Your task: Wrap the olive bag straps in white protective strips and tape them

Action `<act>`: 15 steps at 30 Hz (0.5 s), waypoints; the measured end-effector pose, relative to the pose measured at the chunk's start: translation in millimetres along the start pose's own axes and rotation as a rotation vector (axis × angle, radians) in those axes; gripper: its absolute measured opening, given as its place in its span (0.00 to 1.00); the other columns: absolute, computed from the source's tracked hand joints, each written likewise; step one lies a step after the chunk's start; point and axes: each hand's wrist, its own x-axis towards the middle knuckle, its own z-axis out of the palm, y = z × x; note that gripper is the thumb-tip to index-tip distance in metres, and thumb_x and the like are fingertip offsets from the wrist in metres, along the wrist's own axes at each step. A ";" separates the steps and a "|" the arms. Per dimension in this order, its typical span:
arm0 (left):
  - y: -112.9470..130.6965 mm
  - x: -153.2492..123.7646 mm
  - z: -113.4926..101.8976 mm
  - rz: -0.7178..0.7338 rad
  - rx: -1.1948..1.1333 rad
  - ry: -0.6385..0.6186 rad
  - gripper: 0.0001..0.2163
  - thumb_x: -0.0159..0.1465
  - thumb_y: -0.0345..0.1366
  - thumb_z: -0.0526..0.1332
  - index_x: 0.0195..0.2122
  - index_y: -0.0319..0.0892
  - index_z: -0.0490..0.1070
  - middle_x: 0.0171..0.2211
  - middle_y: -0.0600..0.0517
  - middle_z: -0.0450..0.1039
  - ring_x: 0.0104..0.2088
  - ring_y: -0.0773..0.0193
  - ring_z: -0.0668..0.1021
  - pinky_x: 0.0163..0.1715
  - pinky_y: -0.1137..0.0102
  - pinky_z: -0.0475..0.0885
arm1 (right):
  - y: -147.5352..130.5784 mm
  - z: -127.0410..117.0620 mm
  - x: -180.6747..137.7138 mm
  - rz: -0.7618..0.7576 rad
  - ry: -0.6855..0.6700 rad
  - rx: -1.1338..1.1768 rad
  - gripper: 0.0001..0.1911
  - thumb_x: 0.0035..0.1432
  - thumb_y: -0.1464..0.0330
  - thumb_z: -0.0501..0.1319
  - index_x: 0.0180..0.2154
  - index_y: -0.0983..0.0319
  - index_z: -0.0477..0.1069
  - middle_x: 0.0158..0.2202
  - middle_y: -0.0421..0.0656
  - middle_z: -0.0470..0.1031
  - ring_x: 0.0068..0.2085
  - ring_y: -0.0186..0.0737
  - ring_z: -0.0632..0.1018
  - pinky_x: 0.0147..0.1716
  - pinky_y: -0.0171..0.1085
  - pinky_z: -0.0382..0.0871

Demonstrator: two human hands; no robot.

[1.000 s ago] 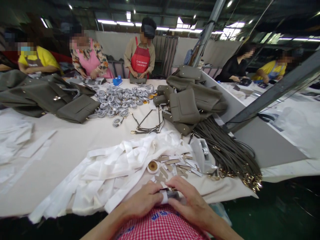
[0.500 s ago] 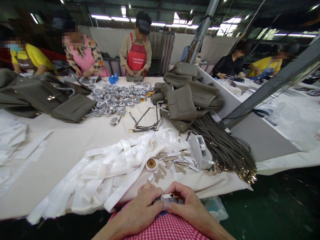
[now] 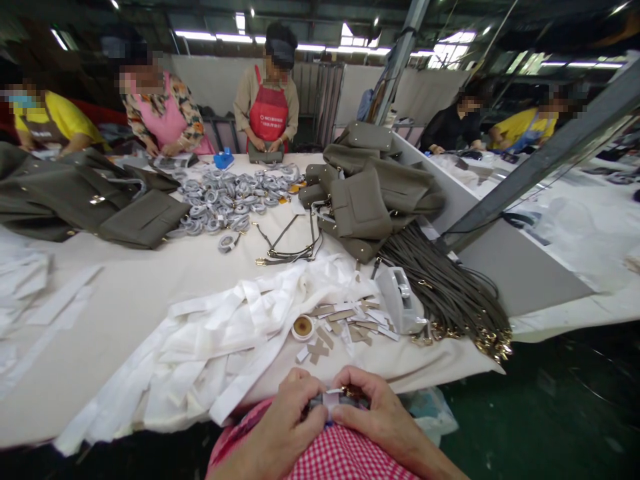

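Note:
Low at the table's front edge, above a red checked cloth on my lap, my left hand (image 3: 296, 415) and my right hand (image 3: 373, 405) grip a coiled strap (image 3: 313, 402) from both sides. A pale strip (image 3: 331, 399) lies across the coil's middle, between my two thumbs. Gold-coloured hardware shows by the right fingers. Much of the coil is covered by my fingers. Just beyond the hands, a small round tub (image 3: 303, 327) with brown contents stands by scattered grey and white paper pieces (image 3: 345, 320).
White strips (image 3: 225, 327) heap across the near table. A tape dispenser (image 3: 401, 300) stands beside long dark straps (image 3: 450, 293). Olive bags (image 3: 363, 203) and wrapped strap coils (image 3: 225, 193) lie farther back. A slanted metal post (image 3: 540, 147) crosses the right. Several co-workers sit or stand beyond.
The pale strip's raised end has come down flatter over the coil. My left fingers have curled in closer around it. The view has shifted slightly.

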 end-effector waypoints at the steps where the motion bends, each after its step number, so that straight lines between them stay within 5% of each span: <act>1: -0.8 0.7 0.8 -0.008 0.006 0.012 0.05 0.64 0.36 0.52 0.32 0.43 0.63 0.38 0.51 0.63 0.43 0.59 0.67 0.47 0.65 0.62 | -1.1 -0.3 1.2 -0.003 -0.013 -0.004 0.11 0.47 0.64 0.67 0.32 0.62 0.70 0.25 0.35 0.68 0.28 0.33 0.66 0.28 0.32 0.59; 6: -1.4 0.4 2.5 -0.006 0.117 0.031 0.04 0.60 0.30 0.52 0.28 0.43 0.61 0.35 0.52 0.60 0.42 0.58 0.66 0.45 0.64 0.62 | -8.3 -4.8 4.3 -0.042 -0.076 -0.115 0.05 0.50 0.70 0.64 0.32 0.61 0.72 0.29 0.37 0.72 0.33 0.36 0.71 0.33 0.34 0.64; 12: -1.5 -4.1 -1.5 0.063 0.188 0.056 0.03 0.62 0.30 0.51 0.31 0.42 0.60 0.38 0.49 0.60 0.43 0.57 0.65 0.46 0.61 0.62 | -2.5 -4.7 2.9 -0.513 0.230 -0.599 0.18 0.44 0.77 0.72 0.35 0.60 0.69 0.37 0.41 0.73 0.40 0.44 0.73 0.40 0.40 0.66; 15: -4.8 -3.4 -2.7 0.084 0.178 0.066 0.03 0.62 0.30 0.51 0.31 0.42 0.60 0.37 0.49 0.60 0.43 0.57 0.65 0.46 0.61 0.62 | 3.0 -3.0 3.9 -0.660 0.229 -0.649 0.18 0.45 0.79 0.72 0.33 0.59 0.67 0.37 0.40 0.71 0.39 0.43 0.73 0.37 0.38 0.67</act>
